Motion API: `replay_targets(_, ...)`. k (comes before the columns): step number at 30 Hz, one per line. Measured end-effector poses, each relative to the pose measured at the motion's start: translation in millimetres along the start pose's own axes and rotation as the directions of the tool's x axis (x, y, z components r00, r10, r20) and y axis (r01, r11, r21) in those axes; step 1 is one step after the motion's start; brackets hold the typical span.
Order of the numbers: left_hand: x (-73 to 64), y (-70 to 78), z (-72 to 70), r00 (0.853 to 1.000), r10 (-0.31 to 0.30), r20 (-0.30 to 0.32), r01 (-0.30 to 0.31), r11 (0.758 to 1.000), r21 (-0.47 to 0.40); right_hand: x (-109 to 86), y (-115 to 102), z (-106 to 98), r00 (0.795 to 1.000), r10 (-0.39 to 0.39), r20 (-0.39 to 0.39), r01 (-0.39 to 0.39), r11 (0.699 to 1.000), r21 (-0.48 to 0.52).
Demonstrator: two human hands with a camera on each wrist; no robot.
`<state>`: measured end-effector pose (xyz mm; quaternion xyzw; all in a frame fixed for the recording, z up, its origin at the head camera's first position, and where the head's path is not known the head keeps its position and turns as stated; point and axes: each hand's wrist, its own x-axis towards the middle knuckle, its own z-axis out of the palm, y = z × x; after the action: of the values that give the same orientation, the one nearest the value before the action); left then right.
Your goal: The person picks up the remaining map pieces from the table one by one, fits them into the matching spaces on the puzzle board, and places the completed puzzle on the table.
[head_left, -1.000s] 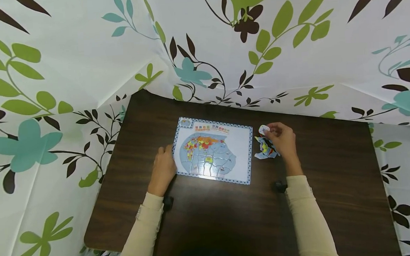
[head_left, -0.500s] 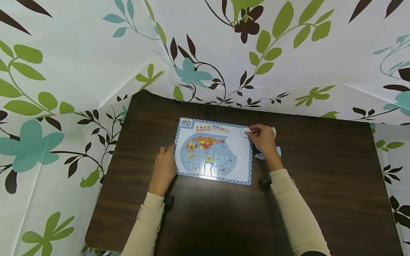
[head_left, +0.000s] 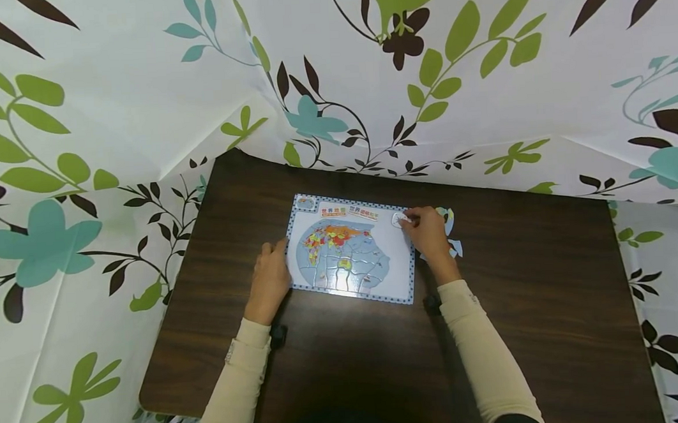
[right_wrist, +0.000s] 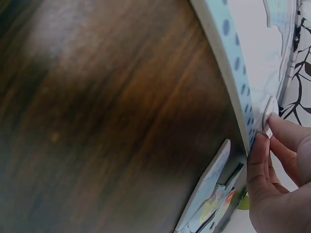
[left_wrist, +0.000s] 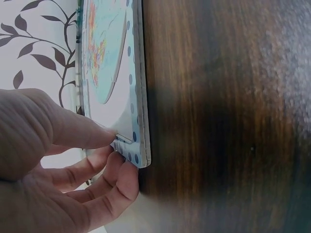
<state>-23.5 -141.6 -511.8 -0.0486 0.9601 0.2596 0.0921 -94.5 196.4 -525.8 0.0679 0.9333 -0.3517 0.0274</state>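
A world map jigsaw puzzle board (head_left: 398,259) with a blue dotted border lies on the dark wooden table. Part of its oval map is filled with pieces; the right side of the board shows bare white. My left hand (head_left: 270,279) holds the board's left edge, thumb (left_wrist: 92,133) on top and fingers curled against the side. Over the board's upper right corner, my right hand (head_left: 430,235) pinches a small round white puzzle piece (head_left: 398,219) between thumb and fingers. In the right wrist view this round piece (right_wrist: 268,112) is tilted close to the board's surface.
Several loose puzzle pieces (head_left: 456,248) lie in a pile just right of the board, partly hidden by the right hand. The table (head_left: 550,290) stretches further right. A leaf-patterned cloth (head_left: 370,139) hangs behind the table's far edge.
My right hand has carried the round piece left from above the loose pile to the board's upper right corner. My left hand stays at the board's left edge.
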Motion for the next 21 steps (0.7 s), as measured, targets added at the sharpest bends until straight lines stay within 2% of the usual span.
replay_targets(6, -0.2, -2.1, 3.6, 1.0, -0.005, 0.009, 0.005, 1.0, 0.003, -0.3, 2.8, 3.1, 0.999, -0.043, -0.015, 0.043, 0.999, 0.001)
replay_targets(10, -0.4, -2.4, 5.3, 1.0, 0.003, 0.011, -0.003, 1.0, 0.001, -0.2, 7.9, -0.8, 0.999, -0.034, -0.027, 0.035, 0.999, 0.03)
replay_targets(16, 0.6, -2.5, 4.4, 1.0, 0.024, -0.005, -0.025, 1.0, -0.019, 0.2, 19.6, -27.5, 0.994, -0.013, -0.105, 0.022, 0.996, 0.083)
replay_targets(21, 1.7, -4.1, 2.0, 0.999, 0.039, -0.016, -0.039, 0.999, -0.015, -4.2, 35.1, -51.5, 0.99, 0.041, -0.132, -0.036, 0.998, 0.044)
